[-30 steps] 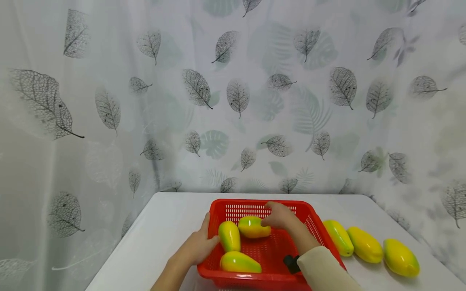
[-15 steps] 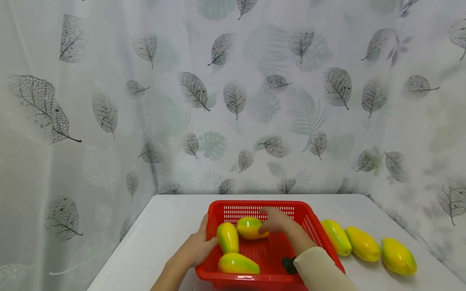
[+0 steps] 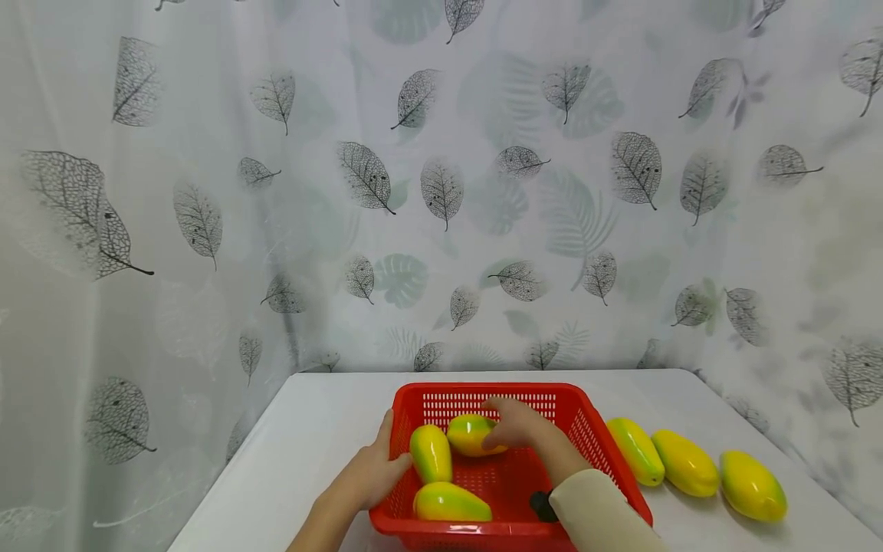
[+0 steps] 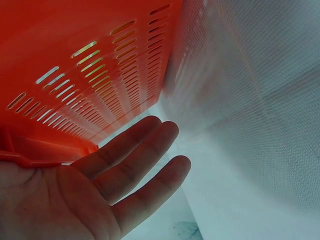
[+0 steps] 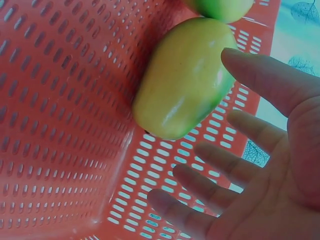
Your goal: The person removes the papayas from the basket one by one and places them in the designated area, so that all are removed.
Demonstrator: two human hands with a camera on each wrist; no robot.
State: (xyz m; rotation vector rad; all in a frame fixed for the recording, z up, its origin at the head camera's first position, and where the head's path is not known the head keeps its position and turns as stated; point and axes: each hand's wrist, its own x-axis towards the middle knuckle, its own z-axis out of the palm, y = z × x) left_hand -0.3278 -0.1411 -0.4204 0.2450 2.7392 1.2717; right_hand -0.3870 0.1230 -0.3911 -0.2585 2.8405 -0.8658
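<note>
A red plastic basket (image 3: 510,527) stands on the white table. Inside it lie three glossy yellow-green mangoes: one along the left wall (image 3: 431,454), one at the front (image 3: 451,503) and one near the back (image 3: 469,435). My left hand (image 3: 369,471) holds the basket's left rim, thumb inside; in the left wrist view its other fingers (image 4: 137,170) extend outside the slotted wall. My right hand (image 3: 517,429) reaches over the back mango with fingers spread. In the right wrist view the thumb overlaps that mango (image 5: 180,82); contact cannot be told.
Right of the basket, three more mangoes lie in a slanting row on the table: one close to the basket wall (image 3: 636,452), a middle one (image 3: 686,464) and an outer one (image 3: 752,487). A leaf-patterned curtain (image 3: 441,230) hangs behind the table (image 3: 331,406).
My right hand has shifted slightly left, its fingertips farther over the back mango. The left hand keeps its place on the rim. The whole head view has drifted a little.
</note>
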